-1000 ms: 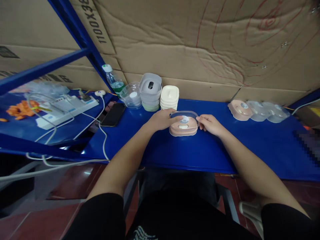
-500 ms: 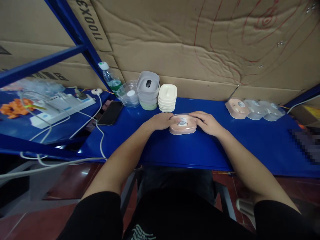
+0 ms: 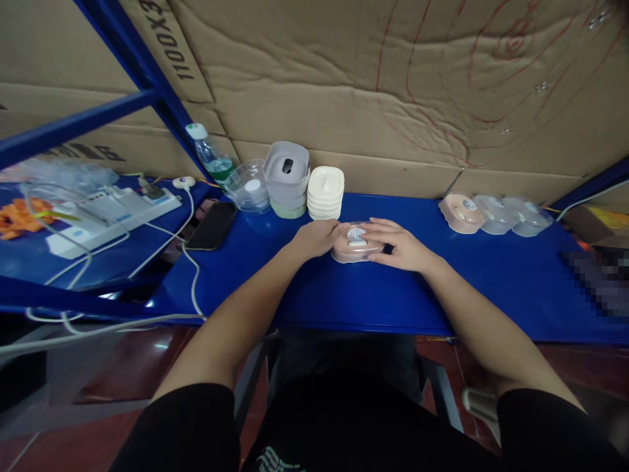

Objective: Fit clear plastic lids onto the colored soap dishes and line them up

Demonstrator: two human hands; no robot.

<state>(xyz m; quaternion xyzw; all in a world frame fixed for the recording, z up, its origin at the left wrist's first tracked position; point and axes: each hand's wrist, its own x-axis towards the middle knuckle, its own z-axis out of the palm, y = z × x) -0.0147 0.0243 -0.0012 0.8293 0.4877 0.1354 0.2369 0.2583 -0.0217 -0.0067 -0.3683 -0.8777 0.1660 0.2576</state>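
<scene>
On the blue tabletop in front of me lies a small pink box (image 3: 357,252) under a clear plastic cover, with a round label and a pale oval piece in its middle. My left hand (image 3: 318,238) is closed about its left end, the fingertips partly hidden. Over the right part of the cover lies my right hand (image 3: 399,246), its fingers spread on top and its thumb apart at the front edge. Just behind the box stand a stack of cream trays (image 3: 325,190), a stack of grey trays (image 3: 287,174) and nested clear covers (image 3: 251,187).
At the right rear sit a covered pink box (image 3: 462,213) and two greyish ones (image 3: 497,215). A water bottle (image 3: 211,154), a dark phone (image 3: 212,226) and a power strip (image 3: 115,219) with white cables are on the left. Cardboard (image 3: 314,85) backs the blue table (image 3: 363,305).
My right hand has shifted left from the box's right end onto its cover, with the fingers spreading. My left hand stays at the left end. The view has shifted slightly.
</scene>
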